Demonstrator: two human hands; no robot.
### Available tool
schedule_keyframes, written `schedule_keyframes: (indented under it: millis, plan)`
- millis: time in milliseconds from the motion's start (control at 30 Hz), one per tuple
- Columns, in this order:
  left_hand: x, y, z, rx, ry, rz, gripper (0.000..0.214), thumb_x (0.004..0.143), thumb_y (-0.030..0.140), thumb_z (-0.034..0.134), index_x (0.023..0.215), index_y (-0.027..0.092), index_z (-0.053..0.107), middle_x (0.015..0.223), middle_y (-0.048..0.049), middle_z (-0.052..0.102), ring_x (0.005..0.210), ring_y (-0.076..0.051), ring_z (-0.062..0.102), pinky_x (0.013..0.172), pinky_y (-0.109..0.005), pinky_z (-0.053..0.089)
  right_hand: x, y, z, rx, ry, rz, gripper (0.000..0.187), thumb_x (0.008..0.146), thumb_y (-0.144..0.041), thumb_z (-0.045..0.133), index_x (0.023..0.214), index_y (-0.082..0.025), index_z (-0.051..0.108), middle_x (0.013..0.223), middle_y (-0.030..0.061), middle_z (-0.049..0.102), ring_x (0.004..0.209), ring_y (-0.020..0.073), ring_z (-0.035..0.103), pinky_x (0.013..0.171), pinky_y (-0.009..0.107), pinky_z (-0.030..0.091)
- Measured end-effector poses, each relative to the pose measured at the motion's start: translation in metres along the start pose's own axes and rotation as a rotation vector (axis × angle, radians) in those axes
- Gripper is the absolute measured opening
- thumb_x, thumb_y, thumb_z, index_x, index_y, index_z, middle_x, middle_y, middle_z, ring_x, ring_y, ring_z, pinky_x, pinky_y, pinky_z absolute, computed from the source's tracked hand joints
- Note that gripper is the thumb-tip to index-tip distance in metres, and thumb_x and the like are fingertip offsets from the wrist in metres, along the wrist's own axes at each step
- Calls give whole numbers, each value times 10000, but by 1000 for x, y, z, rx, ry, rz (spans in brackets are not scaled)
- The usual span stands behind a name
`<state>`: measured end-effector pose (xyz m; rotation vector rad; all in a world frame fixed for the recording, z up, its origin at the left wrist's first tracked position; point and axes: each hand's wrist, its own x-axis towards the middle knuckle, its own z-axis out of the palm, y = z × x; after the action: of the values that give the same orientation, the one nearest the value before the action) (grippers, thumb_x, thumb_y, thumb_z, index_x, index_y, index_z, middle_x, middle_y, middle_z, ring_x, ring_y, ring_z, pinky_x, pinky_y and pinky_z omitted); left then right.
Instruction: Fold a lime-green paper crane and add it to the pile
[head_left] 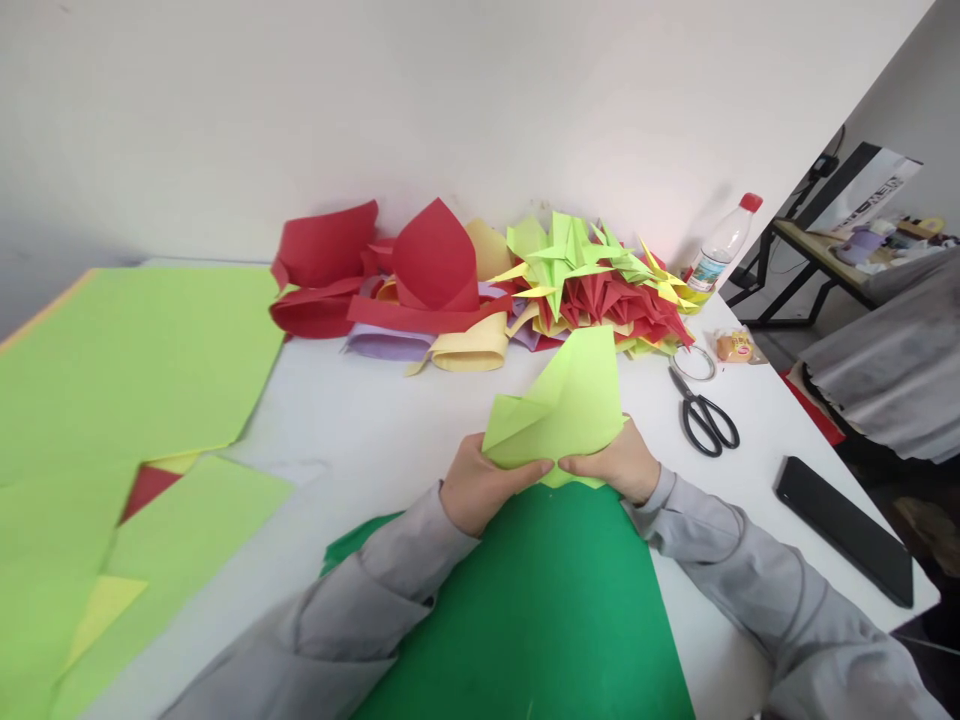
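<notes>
Between my two hands is a sheet of light-green paper [570,400], partly folded, with its upper part standing up off the table. My left hand [484,487] grips its lower left edge, thumb on top and pointing inward. On the lower right edge my right hand [621,465] holds it the same way, the two thumb tips almost meeting. The fingers behind the paper are hidden. Dark-green paper [555,600] lies under and in front of the folded sheet, beneath my left forearm.
Large light-green sheets [150,360] cover the left side. Red curled paper pieces [435,260] and folded paper stars [566,255] are heaped along the wall. To the right are black-handled scissors [701,415], a tape roll [694,363], a bottle [720,245], a wrapped snack [733,347] and a black phone [844,530].
</notes>
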<state>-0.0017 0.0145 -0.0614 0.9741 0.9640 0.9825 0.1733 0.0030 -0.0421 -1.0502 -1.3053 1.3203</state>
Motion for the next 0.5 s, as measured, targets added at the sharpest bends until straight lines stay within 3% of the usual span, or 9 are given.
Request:
schedule_keyframes:
  millis: [167,333,500]
  plan:
    - [0,-1,0,-45,1,4,511,400,251,901,863,104,741,844,-112,756,839,-309,696,763,-404,574,1,1,-2,54,22,81,478,495,-195,833,956,-174,707,1021,68,720,1067,292,612,949,459,479]
    - [1,-2,0,-94,40,-21,485,425,289,896,849,111,741,862,-110,756,799,-299,699,739,-410,579,2,5,-7,154,8,181,494,492,-222,848,957,-138,705,955,92,736,903,277,680,874,474,518]
    - [1,-2,0,-81,27,-5,484,422,296,897,843,115,739,811,-97,758,786,-299,700,721,-403,583,2,3,-7,125,-13,94,523,505,-235,856,999,-159,704,1050,88,717,986,270,661,933,462,503]
